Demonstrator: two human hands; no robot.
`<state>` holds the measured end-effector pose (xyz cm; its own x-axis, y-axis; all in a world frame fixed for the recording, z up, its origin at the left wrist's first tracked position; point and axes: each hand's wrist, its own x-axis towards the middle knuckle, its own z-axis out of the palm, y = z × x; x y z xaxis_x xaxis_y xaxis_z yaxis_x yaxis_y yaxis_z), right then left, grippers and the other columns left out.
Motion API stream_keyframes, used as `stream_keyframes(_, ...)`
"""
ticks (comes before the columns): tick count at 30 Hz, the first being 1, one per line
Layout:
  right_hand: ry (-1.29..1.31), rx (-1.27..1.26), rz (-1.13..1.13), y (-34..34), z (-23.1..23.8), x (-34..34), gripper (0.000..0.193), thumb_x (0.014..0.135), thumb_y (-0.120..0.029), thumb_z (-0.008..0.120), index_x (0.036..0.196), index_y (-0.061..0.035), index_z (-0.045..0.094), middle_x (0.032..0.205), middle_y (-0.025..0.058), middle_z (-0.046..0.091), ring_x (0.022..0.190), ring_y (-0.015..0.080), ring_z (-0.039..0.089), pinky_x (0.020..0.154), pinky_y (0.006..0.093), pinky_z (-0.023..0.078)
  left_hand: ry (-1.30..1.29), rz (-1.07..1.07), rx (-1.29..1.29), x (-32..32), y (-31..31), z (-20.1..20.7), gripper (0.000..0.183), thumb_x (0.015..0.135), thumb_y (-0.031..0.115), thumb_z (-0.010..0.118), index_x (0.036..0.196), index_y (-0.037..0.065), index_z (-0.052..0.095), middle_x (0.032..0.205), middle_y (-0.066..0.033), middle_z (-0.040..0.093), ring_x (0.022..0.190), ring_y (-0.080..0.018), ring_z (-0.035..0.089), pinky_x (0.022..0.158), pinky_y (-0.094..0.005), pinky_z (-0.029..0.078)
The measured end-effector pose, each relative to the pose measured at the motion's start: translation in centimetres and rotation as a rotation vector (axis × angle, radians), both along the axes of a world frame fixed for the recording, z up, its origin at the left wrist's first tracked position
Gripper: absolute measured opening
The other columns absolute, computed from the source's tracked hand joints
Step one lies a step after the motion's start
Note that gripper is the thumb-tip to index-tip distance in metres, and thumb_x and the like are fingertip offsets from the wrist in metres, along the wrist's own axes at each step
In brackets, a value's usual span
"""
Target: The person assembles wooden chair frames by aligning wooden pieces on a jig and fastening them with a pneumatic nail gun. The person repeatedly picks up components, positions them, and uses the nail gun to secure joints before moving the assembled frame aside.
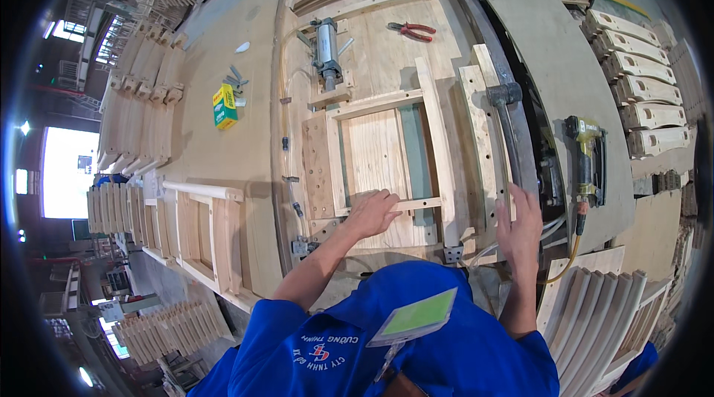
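A rectangular wooden frame (433, 148) lies in a jig on the workbench, its rails and side pieces forming an open rectangle. My left hand (372, 212) is closed over the near rail at its left part, fingers together. My right hand (520, 222) is to the right of the frame, beside the drilled wooden strip (476, 125) of the jig. Its fingers are stretched and apart, close to the lower end of a metal bar (514, 136); whether they touch it cannot be told. A pneumatic cylinder (326, 51) is mounted beyond the frame's far left corner.
Red-handled pliers (413, 31) lie at the far side of the bench. A nail gun (586, 159) with a yellow hose rests on the right-hand board. A green and yellow box (224, 107) stands on the left board. Stacked wooden parts (647, 88) and assembled frames (204, 237) surround the bench.
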<state>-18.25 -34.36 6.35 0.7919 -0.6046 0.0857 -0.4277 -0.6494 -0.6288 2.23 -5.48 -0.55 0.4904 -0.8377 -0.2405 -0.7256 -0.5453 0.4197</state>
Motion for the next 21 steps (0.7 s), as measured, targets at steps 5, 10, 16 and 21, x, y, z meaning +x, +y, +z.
stream_keyframes(5, -0.299, 0.426, -0.004, 0.9, -0.2, 1.7, 0.033, 0.106, -0.019, 0.066, 0.132, 0.0015, 0.067, 0.109, 0.0131, 0.073, 0.088, 0.0212, 0.069, 0.078, 0.0341, 0.056, 0.064, 0.053, -0.032, 1.7, -4.0, 7.7, 0.04, 0.1, 0.044, 0.07, 0.115, 0.008, 0.068, 0.106, -0.0169, 0.072, 0.099, -0.0396, 0.071, 0.086, -0.0525, 0.055)
stream_keyframes(10, -0.513, 0.74, -0.173, -0.6, 3.9, 3.9, 0.037, 0.111, -0.024, 0.062, 0.138, 0.0009, 0.066, 0.113, 0.0076, 0.072, 0.091, 0.0101, 0.065, 0.08, 0.0258, 0.054, 0.229, 0.37, -0.262, 6.7, -3.0, 18.7, 0.045, 0.097, 0.042, 0.076, 0.124, 0.007, 0.07, 0.1, -0.013, 0.075, 0.089, -0.0282, 0.074, 0.081, -0.0442, 0.058)
stream_keyframes(16, -0.405, 0.718, 0.034, -0.8, 2.8, 4.7, 0.034, 0.11, -0.021, 0.062, 0.137, -0.0006, 0.066, 0.113, 0.0051, 0.072, 0.091, 0.0094, 0.065, 0.077, 0.0257, 0.054, 0.5, 0.788, -0.833, 11.3, 6.7, 22.7, 0.04, 0.105, 0.046, 0.067, 0.118, 0.008, 0.069, 0.078, -0.0005, 0.063, 0.059, -0.0084, 0.059, 0.051, -0.0251, 0.053)
stream_keyframes(21, -0.203, 1.046, 0.199, 2.9, 1.1, 6.8, 0.038, 0.111, -0.025, 0.06, 0.14, -0.0007, 0.064, 0.116, 0.0082, 0.073, 0.092, 0.0129, 0.068, 0.077, 0.028, 0.057, 0.871, 0.77, -1.362, 9.6, 13.5, 22.5, 0.047, 0.111, 0.054, 0.052, 0.1, 0.009, 0.058, 0.062, 0.0024, 0.047, 0.042, -0.0093, 0.045, 0.038, -0.0255, 0.043)
